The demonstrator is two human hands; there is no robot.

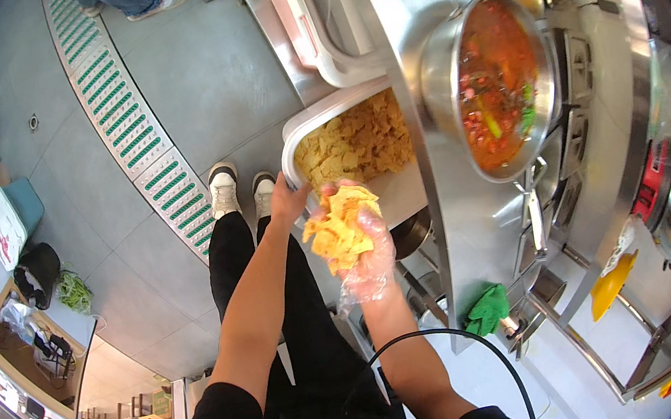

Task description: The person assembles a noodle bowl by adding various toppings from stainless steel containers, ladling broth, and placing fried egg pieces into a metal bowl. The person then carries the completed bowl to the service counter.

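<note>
Head cam: R hand (376, 257) clutching yellow pcs (342, 230); L hand (290, 203) gripping white bin (289, 154), more pcs (360, 140) inside.

Food pieces (376, 132) were heaped in a tub (289, 156) set left of a counter (474, 229); behind it another container (342, 69) was placed. On the counter a pot (438, 77) was set. Left of both containers, a drain grate (122, 110) was laid into the floor (223, 63).

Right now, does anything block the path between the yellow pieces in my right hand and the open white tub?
Nothing visible blocks the yellow pieces in your right hand from the white tub. The steel counter hides its right end; your left hand is at its rim.
</note>
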